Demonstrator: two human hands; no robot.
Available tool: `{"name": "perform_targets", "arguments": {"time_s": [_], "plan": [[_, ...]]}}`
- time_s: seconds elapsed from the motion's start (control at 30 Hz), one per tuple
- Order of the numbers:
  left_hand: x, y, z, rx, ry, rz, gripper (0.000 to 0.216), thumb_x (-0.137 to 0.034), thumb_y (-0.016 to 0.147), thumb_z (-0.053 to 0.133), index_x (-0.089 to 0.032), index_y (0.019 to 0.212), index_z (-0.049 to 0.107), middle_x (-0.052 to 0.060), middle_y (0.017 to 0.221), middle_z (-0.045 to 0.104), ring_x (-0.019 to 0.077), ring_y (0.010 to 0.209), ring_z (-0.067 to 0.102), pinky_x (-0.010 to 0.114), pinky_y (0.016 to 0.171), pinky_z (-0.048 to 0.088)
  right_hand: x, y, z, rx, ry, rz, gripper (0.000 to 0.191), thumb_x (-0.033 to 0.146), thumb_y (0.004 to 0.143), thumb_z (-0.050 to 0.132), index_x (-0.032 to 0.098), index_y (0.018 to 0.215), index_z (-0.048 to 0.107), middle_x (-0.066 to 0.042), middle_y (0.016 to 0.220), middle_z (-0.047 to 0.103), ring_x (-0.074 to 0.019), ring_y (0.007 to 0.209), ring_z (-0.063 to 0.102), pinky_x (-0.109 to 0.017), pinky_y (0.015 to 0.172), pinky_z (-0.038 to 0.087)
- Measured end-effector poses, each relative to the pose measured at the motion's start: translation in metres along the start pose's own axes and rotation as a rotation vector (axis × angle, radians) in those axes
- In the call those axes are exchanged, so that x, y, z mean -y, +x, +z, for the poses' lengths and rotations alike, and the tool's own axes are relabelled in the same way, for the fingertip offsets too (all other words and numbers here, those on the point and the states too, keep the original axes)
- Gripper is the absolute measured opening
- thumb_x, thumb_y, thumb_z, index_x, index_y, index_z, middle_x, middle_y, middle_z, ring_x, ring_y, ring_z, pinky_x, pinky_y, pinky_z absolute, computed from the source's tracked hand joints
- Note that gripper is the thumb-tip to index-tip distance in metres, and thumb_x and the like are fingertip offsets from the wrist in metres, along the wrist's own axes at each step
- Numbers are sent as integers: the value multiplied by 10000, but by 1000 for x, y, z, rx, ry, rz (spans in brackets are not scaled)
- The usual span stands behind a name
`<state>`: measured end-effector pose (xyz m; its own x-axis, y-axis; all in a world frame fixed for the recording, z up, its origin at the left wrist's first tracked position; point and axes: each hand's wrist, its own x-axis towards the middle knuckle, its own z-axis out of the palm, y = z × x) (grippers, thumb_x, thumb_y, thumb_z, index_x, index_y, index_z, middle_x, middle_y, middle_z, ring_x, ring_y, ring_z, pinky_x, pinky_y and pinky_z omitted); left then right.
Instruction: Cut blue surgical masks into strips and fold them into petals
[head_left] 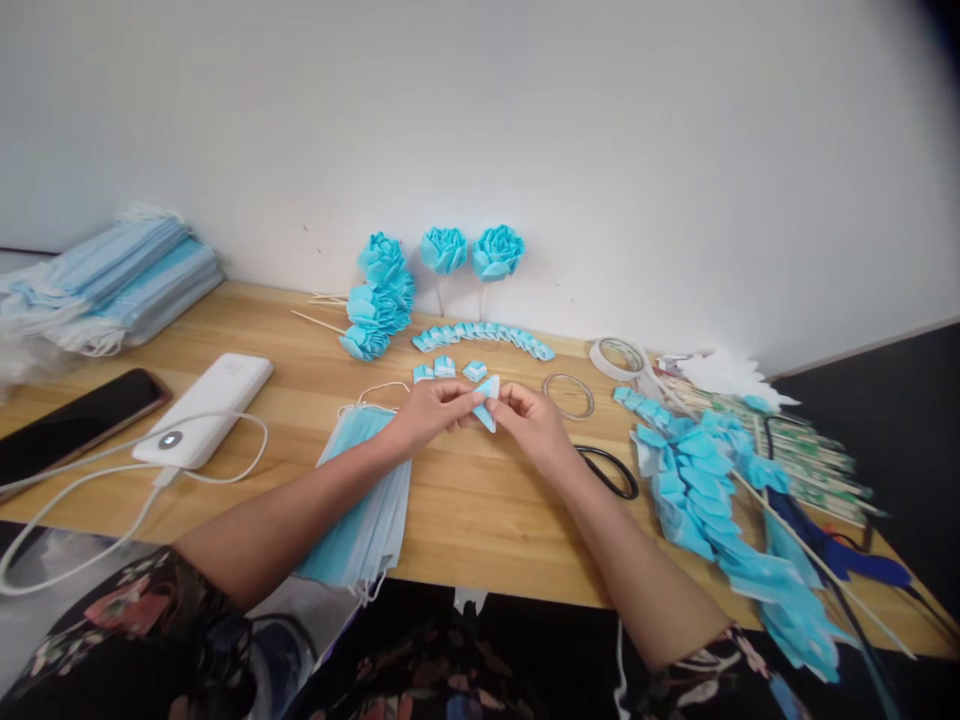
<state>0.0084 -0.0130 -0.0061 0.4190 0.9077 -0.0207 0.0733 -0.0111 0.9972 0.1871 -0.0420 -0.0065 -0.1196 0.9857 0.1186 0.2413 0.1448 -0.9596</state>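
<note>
Between my two hands is a small folded piece of blue-and-white mask fabric (487, 403), roughly triangular. My left hand (444, 408) pinches its left side, and my right hand (525, 410) pinches its right side. Just beyond my fingers lie a few small folded blue pieces (445, 367). Behind them a curved row of similar folded pieces (484, 335) lies on the wooden table (480, 540). Beneath my left forearm sits a stack of blue face masks (360, 450), partly covered by the arm.
Blue fabric flowers (379, 300) on sticks lie and lean by the wall. A phone (82, 425), white power bank (210, 410) and mask bundles (127, 275) are left. Right are a tape roll (619, 358), silver ring (568, 396), black ring (607, 471), blue petal strips (694, 485) and scissors (862, 560).
</note>
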Motion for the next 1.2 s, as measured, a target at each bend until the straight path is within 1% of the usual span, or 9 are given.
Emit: {"name": "perform_targets", "arguments": {"time_s": [0.23, 0.33, 0.4, 0.53, 0.67, 0.8, 0.93, 1.07, 1.2], "plan": [[-1, 1, -1, 5, -80, -12, 371, -498, 699, 714, -142, 630, 636, 4, 585, 603, 88, 528, 506, 223, 534, 397, -1, 1, -1, -27, -16, -23, 244, 399, 852, 598, 195, 718, 595, 19, 667, 604, -133, 624, 543, -269, 626, 438], [-2, 1, -3, -20, -151, -39, 385, -502, 689, 729, -140, 615, 622, 2, 574, 595, 78, 516, 494, 221, 534, 388, -1, 2, -5, -127, -74, -93, 179, 354, 860, 584, 208, 927, 662, -26, 868, 692, -174, 783, 625, -315, 737, 501], [-1, 2, -5, -34, -219, -60, 388, -495, 682, 746, -139, 610, 610, -1, 571, 588, 72, 511, 492, 218, 535, 382, 0, 2, -7, -160, -192, -201, 240, 274, 848, 585, 241, 1073, 662, -58, 1072, 690, -211, 970, 630, -357, 822, 514], [3, 4, -8, -23, -328, -104, 381, -476, 680, 764, -143, 631, 586, -2, 605, 599, 66, 503, 499, 218, 526, 367, 0, 1, -6, -144, -427, -448, 362, 159, 828, 580, 311, 1147, 657, -59, 1290, 601, -250, 1233, 519, -465, 1013, 432], [3, 4, -7, -18, -325, -108, 369, -470, 690, 752, -147, 644, 579, -5, 606, 592, 67, 513, 496, 223, 539, 367, -1, 1, -4, -117, -483, -511, 353, 132, 839, 573, 325, 1118, 671, -55, 1334, 567, -251, 1261, 499, -506, 1077, 359], [4, 4, -6, -37, -275, -106, 381, -486, 679, 748, -152, 634, 571, -6, 598, 586, 71, 510, 486, 229, 543, 368, -3, 2, -5, -70, -456, -522, 228, 166, 849, 605, 310, 984, 719, -50, 1313, 581, -253, 1242, 509, -504, 1064, 367], [5, 5, -5, -51, -202, -70, 396, -508, 692, 732, -151, 623, 575, -13, 582, 579, 71, 513, 485, 223, 547, 370, -2, 2, -4, -73, -354, -447, 96, 253, 860, 649, 288, 888, 734, -55, 1280, 603, -242, 1213, 537, -480, 1055, 378], [1, 4, -4, -70, -111, -7, 395, -522, 701, 713, -158, 612, 587, -20, 564, 570, 74, 508, 468, 226, 537, 375, -1, 1, -2, -63, -220, -329, 88, 288, 863, 648, 268, 875, 733, -60, 1276, 612, -230, 1196, 566, -446, 1057, 380], [-6, 1, -1, -74, -51, 10, 392, -531, 703, 696, -163, 614, 593, -21, 550, 556, 84, 514, 470, 233, 540, 390, -5, 3, 0, -43, -66, -218, 118, 348, 844, 658, 239, 850, 703, -58, 1179, 665, -218, 1112, 616, -398, 995, 442]]}}
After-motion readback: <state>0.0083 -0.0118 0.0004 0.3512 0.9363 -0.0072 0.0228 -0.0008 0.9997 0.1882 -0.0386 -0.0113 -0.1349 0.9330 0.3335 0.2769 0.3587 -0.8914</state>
